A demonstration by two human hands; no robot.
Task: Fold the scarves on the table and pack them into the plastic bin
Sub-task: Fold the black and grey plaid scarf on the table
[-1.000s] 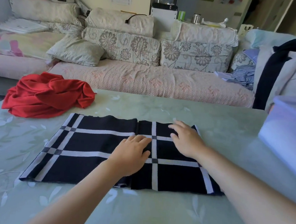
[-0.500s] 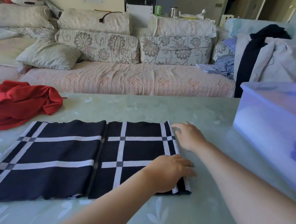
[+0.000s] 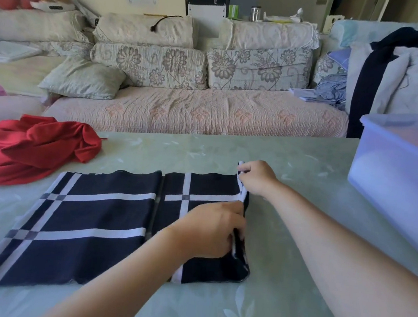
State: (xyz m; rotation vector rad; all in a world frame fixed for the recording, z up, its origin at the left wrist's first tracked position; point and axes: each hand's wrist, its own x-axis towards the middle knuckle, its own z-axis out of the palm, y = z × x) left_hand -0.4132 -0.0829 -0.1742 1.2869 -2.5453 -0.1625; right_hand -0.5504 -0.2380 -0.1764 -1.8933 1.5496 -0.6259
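Left hand (image 3: 211, 231) and right hand (image 3: 257, 179) pinch one edge of the plaid scarf (image 3: 94, 226) on a leaf-printed green counter (image 3: 272, 307); floral sofa (image 3: 194, 111) beyond them.

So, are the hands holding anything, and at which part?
Both hold the dark checked scarf at its right edge: the right hand pinches the far corner, the left hand grips the edge nearer the person.

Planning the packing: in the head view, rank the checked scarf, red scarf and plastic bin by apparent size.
Largest: checked scarf.
Then red scarf and plastic bin: unranked, both are cut off by the frame edge.
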